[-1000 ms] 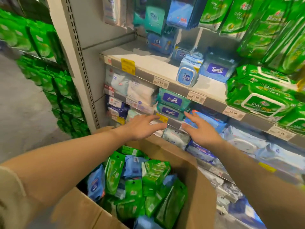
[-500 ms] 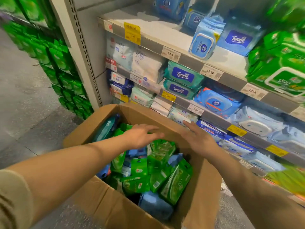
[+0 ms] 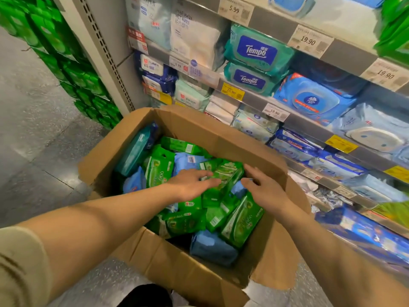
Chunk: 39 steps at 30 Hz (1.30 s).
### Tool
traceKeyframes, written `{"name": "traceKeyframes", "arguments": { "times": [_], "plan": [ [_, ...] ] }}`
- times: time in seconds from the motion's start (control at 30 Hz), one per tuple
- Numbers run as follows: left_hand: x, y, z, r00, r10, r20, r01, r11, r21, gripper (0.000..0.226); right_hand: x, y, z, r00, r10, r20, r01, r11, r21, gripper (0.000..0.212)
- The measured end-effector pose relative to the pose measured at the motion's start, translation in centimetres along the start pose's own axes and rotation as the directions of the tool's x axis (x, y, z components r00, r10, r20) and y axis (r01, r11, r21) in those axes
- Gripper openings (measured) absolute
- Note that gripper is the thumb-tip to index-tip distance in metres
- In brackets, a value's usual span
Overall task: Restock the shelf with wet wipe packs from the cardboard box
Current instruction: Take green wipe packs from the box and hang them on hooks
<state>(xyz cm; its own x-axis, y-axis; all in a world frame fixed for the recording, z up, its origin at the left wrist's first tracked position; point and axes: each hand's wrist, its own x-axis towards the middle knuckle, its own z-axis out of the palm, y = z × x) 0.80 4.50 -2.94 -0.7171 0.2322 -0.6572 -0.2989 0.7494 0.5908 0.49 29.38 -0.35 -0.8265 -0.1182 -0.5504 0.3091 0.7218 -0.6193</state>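
**Green pack sits between your hands**

Your left hand (image 3: 192, 185) rests spread on the green pack (image 3: 223, 176) atop the heap in the cardboard box (image 3: 199, 275); your right hand (image 3: 263, 189), fingers loosely spread, flanks it. Its long axis runs diagonally away from you.

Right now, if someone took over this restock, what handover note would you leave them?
Left hand: open, fingers resting on a green pack in the box.
Right hand: open, at the same pack's right side, nothing gripped yet.
Box sits on the floor by the shelf, full of green and blue packs.
Done: nothing lifted in this reach.
Left: grip a pack, place it on the shelf, repeat.
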Motion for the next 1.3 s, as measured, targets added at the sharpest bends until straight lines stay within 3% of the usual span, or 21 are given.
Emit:
{"name": "traceKeyframes", "arguments": {
  "times": [0.13, 0.33, 0.57, 0.73, 0.87, 0.93, 1.0, 1.1, 1.23, 1.3],
  "plan": [
    [1.1, -0.4, 2.3, 1.000, 0.005, 0.000, -0.005, 0.999, -0.039, 0.092, 0.8, 1.8, 0.7, 1.000, 0.009, -0.005, -0.010, 0.999, -0.038, 0.055],
    [3.0, 0.1, 6.8, 0.999, 0.026, 0.022, -0.023, 0.992, -0.126, 0.047, 2.0, 4.1, 1.3, 0.997, 0.069, -0.029, -0.071, 0.995, -0.071, 0.053],
    [5.1, 0.4, 11.6, 0.988, -0.114, 0.100, 0.135, 0.962, -0.238, 0.051, 3.9, 6.3, 2.9, 0.982, 0.187, -0.023, -0.188, 0.962, -0.196, 0.066],
    [6.4, 0.4, 13.8, 0.972, -0.211, 0.102, 0.231, 0.938, -0.259, 0.047, 5.5, 7.7, 5.3, 0.953, 0.300, -0.028, -0.298, 0.925, -0.234, 0.049],
    [7.2, -0.1, 15.3, 0.955, -0.251, 0.155, 0.282, 0.933, -0.224, 0.039, 9.0, 14.1, 8.7, 0.957, 0.291, -0.011, -0.281, 0.912, -0.299, 0.082],
    [8.0, -0.6, 16.3, 0.916, -0.345, 0.206, 0.396, 0.863, -0.315, 0.031, 9.6, 15.4, 9.7, 0.959, 0.283, 0.001, -0.266, 0.902, -0.340, 0.086],
    [8.8, -1.1, 17.1, 0.883, -0.398, 0.248, 0.460, 0.839, -0.292, 0.030, 7.6, 12.2, 8.8, 0.954, 0.299, -0.005, -0.280, 0.888, -0.365, 0.082],
    [9.6, -1.9, 18.2, 0.902, -0.356, 0.244, 0.399, 0.904, -0.155, 0.031, 6.1, 9.2, 7.8, 0.948, 0.319, 0.010, -0.286, 0.864, -0.415, 0.084],
    [9.0, -1.6, 18.8, 0.922, -0.286, 0.261, 0.334, 0.928, -0.163, 0.017, 6.1, 9.2, 7.6, 0.942, 0.337, -0.002, -0.296, 0.823, -0.484, 0.092],
    [9.0, -2.2, 19.3, 0.935, -0.238, 0.263, 0.287, 0.943, -0.167, 0.040, 6.0, 9.2, 7.5, 0.945, 0.326, 0.006, -0.273, 0.800, -0.535, 0.089]
  ]
}}
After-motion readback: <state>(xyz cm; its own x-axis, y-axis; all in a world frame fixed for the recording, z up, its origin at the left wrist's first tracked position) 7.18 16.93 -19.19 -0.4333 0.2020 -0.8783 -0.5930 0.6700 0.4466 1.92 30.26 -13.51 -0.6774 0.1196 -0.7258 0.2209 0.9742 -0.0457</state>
